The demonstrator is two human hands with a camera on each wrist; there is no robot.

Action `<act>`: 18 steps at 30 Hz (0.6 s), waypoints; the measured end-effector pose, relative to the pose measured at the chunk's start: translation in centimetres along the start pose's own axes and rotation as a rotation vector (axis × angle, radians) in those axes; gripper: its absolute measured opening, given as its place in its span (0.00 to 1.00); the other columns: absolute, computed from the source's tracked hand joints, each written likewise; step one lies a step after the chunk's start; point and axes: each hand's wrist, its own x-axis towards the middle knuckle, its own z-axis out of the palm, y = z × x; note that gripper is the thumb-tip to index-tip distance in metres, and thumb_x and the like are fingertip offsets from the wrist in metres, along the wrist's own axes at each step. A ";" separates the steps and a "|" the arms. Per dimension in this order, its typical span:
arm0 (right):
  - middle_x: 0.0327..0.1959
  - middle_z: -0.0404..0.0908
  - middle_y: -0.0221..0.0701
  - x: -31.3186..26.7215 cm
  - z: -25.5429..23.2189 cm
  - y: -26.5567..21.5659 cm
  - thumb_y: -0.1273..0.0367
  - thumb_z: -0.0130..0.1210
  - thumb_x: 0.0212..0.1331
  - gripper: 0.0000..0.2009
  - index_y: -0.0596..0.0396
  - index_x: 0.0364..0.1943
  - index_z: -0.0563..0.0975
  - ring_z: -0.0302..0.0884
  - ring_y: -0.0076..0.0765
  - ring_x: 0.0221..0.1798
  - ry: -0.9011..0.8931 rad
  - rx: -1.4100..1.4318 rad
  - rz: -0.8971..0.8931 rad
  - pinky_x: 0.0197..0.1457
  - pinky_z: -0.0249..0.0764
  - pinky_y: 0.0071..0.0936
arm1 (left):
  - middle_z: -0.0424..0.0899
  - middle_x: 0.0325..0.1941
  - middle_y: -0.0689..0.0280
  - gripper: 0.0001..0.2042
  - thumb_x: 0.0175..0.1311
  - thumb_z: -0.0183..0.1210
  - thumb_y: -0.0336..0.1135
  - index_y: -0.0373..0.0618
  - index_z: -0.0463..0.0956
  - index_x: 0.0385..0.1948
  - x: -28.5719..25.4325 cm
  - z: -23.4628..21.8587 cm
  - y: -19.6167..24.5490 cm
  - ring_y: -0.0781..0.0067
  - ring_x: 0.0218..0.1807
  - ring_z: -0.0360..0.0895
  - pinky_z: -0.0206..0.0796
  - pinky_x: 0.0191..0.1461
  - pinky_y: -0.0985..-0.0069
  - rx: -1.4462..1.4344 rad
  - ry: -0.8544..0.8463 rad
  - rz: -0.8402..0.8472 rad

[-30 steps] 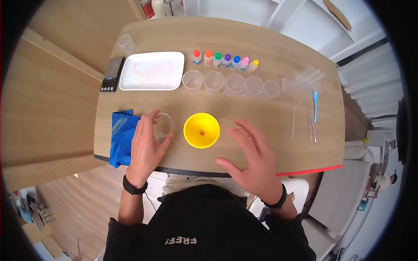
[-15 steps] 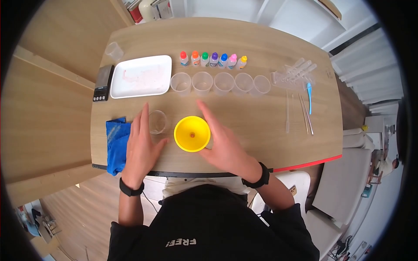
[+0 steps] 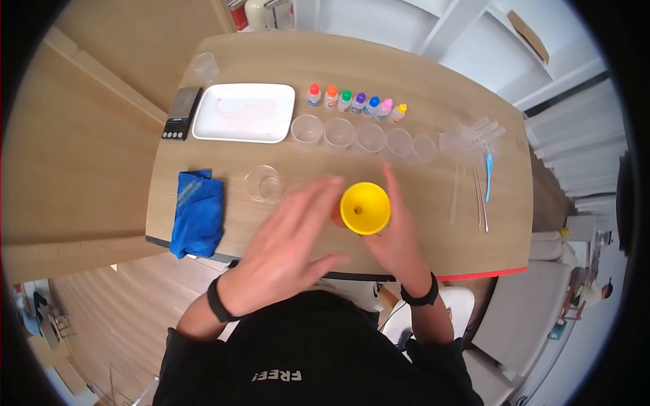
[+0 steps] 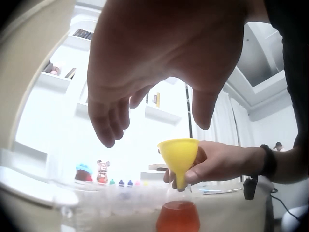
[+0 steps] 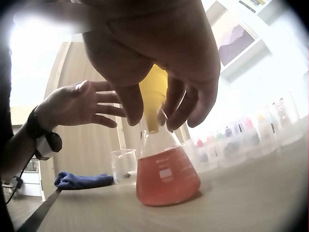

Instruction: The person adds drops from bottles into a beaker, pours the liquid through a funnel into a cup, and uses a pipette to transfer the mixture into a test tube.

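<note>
A yellow funnel (image 3: pixel 372 220) sits in the mouth of a glass conical flask (image 5: pixel 166 179) that is partly filled with red liquid. My right hand (image 3: pixel 398 237) grips the flask at its neck, thumb on one side and fingers round the other, as the right wrist view shows. Left of the funnel, my left hand (image 3: pixel 281 247) is held out with extended fingers and nothing in it. Beyond that hand stands a clear plastic cup (image 3: pixel 264 184). From above, the funnel hides most of the flask.
A blue cloth (image 3: pixel 198 216) lies at the left, below a white tray (image 3: pixel 244 135) and a black scale (image 3: pixel 181 115). Several clear cups (image 3: pixel 339 134) stand in a row before small dropper bottles (image 3: pixel 360 101). At the right are clear tubes (image 3: pixel 474 135) and thin tools (image 3: pixel 482 199).
My right hand has come in from the right and taken hold of the flask. Flask and funnel have shifted right. My left hand has moved away from the clear cup, toward the funnel.
</note>
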 end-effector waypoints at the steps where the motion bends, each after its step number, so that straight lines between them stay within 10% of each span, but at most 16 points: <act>1: 0.61 0.85 0.51 -0.3 -0.2 -0.2 0.79 0.69 0.57 0.52 0.55 0.86 0.53 0.86 0.61 0.61 0.008 0.007 0.022 0.64 0.82 0.46 | 0.70 0.77 0.46 0.47 0.55 0.80 0.33 0.37 0.63 0.78 0.7 0.6 0.3 0.38 0.75 0.72 0.70 0.76 0.53 -0.010 -0.031 0.016; 18: 0.57 0.89 0.39 -1.4 -0.5 1.0 0.75 0.73 0.59 0.51 0.55 0.86 0.56 0.88 0.49 0.60 0.059 0.065 -0.113 0.63 0.82 0.41 | 0.73 0.69 0.49 0.39 0.59 0.72 0.25 0.41 0.68 0.76 2.8 1.7 0.4 0.39 0.64 0.80 0.80 0.61 0.56 -0.065 -0.085 -0.079</act>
